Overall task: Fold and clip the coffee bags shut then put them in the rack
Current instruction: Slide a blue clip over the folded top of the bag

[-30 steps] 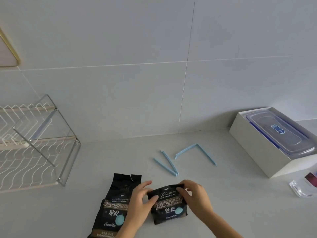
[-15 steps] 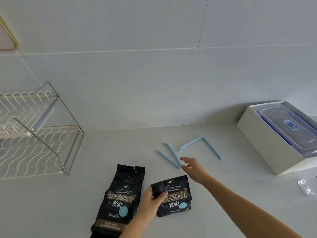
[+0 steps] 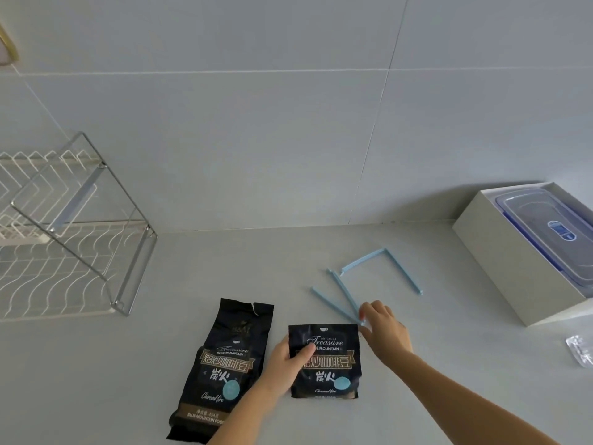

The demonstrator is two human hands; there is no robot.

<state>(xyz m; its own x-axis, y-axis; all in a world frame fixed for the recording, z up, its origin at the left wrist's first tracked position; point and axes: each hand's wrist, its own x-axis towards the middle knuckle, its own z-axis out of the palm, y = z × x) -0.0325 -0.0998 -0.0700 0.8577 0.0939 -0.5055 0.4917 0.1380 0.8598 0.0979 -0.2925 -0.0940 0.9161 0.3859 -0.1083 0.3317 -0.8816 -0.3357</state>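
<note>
The head camera looks down at a pale grey counter (image 3: 96,380) set against a tiled wall. Two black coffee bags lie flat on the counter near the bottom of the view. The folded coffee bag (image 3: 324,361), on the right, is shorter, with its top edge turned down and straight. The left hand (image 3: 285,358) rests on the folded bag's left edge, its thumb pressing on the bag's front and the fingers tucked at the side, pinning it in place. Just beside it to the left lies the longer, unfolded coffee bag (image 3: 221,370), slightly tilted, with a torn notch along its top edge. The right hand (image 3: 383,329) reaches forward to the near blue clip (image 3: 340,300), a thin V-shaped sealing stick lying open just beyond the folded bag; the fingertips close on the hinged end of the clip. A second blue clip (image 3: 385,268), spread wider, lies further back on the counter. At far left stands the wire rack (image 3: 80,239). At far right sits a white box (image 3: 500,261) holding a clear lidded container (image 3: 545,226).
</note>
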